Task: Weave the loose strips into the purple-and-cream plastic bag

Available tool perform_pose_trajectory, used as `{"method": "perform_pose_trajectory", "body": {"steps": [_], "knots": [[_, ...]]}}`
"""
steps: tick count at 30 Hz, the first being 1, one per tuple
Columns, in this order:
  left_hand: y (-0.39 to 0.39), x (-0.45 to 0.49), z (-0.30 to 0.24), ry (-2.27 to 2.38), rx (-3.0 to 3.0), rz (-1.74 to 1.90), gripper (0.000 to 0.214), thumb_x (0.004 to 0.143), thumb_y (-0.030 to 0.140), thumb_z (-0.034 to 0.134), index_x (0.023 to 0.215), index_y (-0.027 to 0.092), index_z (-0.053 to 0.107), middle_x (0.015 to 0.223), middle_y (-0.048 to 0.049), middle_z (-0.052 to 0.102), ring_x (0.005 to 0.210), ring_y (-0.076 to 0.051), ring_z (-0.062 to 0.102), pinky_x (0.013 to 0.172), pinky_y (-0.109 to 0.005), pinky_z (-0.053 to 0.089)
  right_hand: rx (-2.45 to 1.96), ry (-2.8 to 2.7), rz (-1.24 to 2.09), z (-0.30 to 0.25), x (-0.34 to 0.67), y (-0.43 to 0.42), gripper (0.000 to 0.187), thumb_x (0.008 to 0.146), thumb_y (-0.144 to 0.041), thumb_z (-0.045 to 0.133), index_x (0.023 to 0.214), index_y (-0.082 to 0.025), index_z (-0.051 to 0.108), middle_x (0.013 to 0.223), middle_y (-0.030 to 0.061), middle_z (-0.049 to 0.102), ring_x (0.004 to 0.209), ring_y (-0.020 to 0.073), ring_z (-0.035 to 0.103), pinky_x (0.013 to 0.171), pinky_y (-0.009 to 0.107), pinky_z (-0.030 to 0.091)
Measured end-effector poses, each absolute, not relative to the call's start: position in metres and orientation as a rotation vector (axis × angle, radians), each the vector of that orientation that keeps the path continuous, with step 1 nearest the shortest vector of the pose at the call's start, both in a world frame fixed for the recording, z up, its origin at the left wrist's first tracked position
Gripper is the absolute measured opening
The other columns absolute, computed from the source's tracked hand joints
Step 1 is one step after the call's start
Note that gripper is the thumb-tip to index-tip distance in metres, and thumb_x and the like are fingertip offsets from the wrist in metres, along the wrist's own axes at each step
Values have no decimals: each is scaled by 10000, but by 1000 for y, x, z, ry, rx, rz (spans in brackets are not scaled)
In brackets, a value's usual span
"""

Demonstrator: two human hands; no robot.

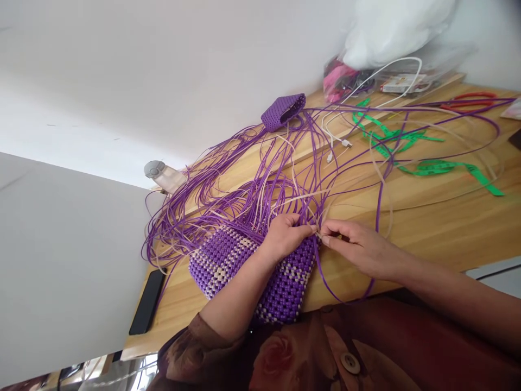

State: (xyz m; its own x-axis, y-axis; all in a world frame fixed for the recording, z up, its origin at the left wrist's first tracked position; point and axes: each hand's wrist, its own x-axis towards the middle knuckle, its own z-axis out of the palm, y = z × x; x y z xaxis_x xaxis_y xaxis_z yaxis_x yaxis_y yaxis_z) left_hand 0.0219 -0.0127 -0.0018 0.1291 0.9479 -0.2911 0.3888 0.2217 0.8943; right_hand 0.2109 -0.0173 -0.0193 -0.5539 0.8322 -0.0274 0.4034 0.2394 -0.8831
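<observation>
A woven basket of purple and cream plastic strands (222,255) lies at the near side of the table, with many long loose strands fanning out from its top. My left hand (285,236) rests over its right part, thumb and fingers pinched at the right edge of the weave. Just to the right, my right hand (354,247) pinches a cream strand between thumb and forefinger close to that edge. The fingertips of both hands almost meet there. Part of the basket is hidden beneath my left forearm.
A small purple woven pouch (283,112) stands at the back. Right of it lie a white cable (345,143), a green measuring tape (427,165) and red-handled scissors (474,101). A black phone (147,302) and a clear bottle (165,176) are on the left.
</observation>
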Motion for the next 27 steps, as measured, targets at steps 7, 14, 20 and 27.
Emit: {"method": "perform_pose_trajectory", "body": {"steps": [7,14,20,27], "knots": [[-14,19,-8,1387,1288,710,253,675,394,754,684,152,678,647,18,593,609,-115,471,641,-256,379,-1010,-2129,1249,-20,216,-19,257,940,-318,460,716,-199,501,665,-21,480,642,142,457,603,278,357],[-14,16,-5,1357,1517,628,230,773,375,681,764,148,722,719,3,645,695,-139,528,712,-257,423,-917,-2288,372,-29,216,-34,162,870,-263,650,1014,-190,645,1027,120,670,1017,293,569,888,441,443],[-17,15,-8,1329,1445,649,252,762,388,708,691,148,676,645,27,597,618,-110,481,649,-242,397,-661,-2228,505,-18,212,-29,154,949,-232,568,924,-213,719,857,47,722,876,204,628,833,343,468],[-18,13,-9,1257,1183,673,240,702,363,778,742,135,715,658,14,633,617,-99,504,669,-248,387,-1109,-1848,1243,-29,211,-1,295,845,-454,669,711,-190,670,650,-13,590,621,133,507,592,269,391]]}}
